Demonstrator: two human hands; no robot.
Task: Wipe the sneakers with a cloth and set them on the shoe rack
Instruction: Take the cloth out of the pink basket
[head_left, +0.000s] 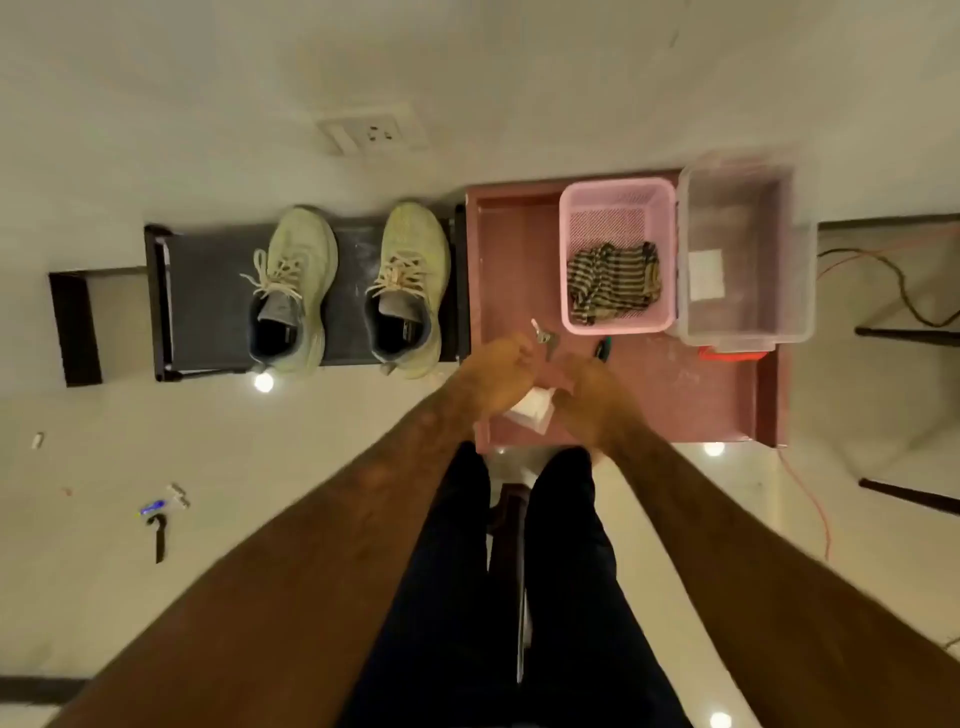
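Left sneaker (293, 291) and right sneaker (410, 286) stand on the rack (208, 291). Left hand (496, 371) and right hand (589, 395) grip one cloth (532, 411) between them above the table (519, 249).

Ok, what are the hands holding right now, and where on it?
A folded white cloth: the left hand holds its left edge, the right hand its right edge. Motion blur hides the exact grip.

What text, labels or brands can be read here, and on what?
None is legible.
Insole prints in one sneaker and the other sneaker: too blurred to read.
White label on the clear bin: no text can be made out.
White cloth: no print visible.
Wall socket: no markings readable.
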